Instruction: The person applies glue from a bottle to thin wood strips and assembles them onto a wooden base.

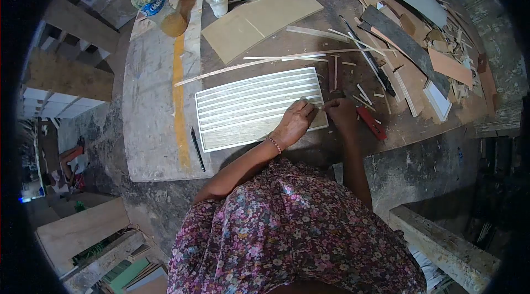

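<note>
A pale rectangular panel (237, 140) with a white border and several raised parallel strips lies on the worktable in front of me. My left hand (298, 120) rests on the panel's right part, its fingers bent and drawn together. Beside it, at the panel's right edge, my right hand (341, 113) is closed in a pinch; whatever sits between its fingers is too small to make out. A red cutter (371, 123) lies just right of this hand. Beyond the hand is a hammer-like tool (333, 73). Left of the panel lies a dark pen or pencil (197, 149).
Thin wooden strips (248, 66) lie behind the panel, with a tan board (259, 23) farther back. A white cup (218, 2) and a plastic container (171, 20) stand at the back left. Offcuts (436, 56) crowd the right side. The table's front edge (165, 180) is near me.
</note>
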